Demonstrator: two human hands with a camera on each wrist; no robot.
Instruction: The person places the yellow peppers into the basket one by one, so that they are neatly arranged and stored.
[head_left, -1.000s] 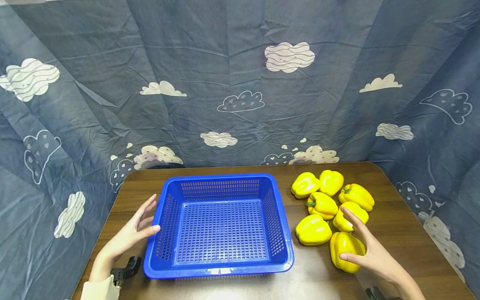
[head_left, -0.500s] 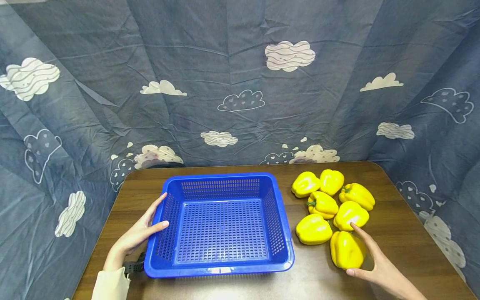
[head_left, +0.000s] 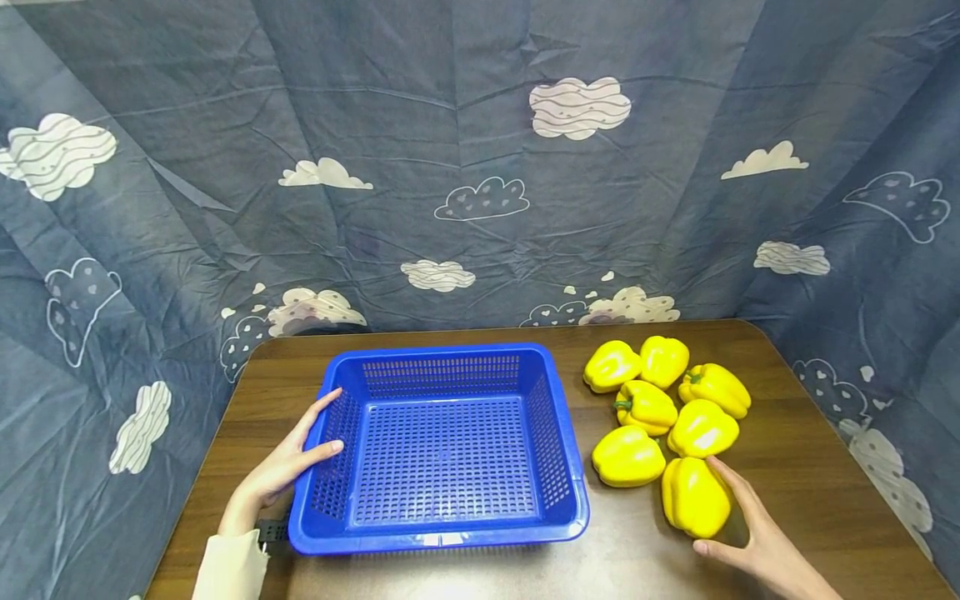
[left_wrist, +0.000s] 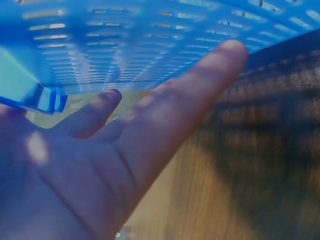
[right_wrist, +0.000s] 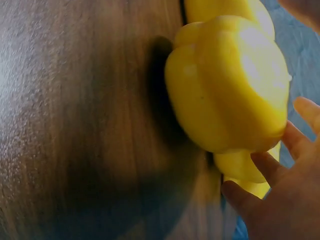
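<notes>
Glare on table (head_left: 450,579), yellow pepper (right_wrist: 227,85); wrist views dim, soft.

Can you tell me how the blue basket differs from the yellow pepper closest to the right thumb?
The basket is blue; the pepper is yellow. The basket is far larger than the pepper. The basket is boxy, open-topped and slotted, while the pepper is rounded and smooth-skinned. Both rest on the table.
</notes>
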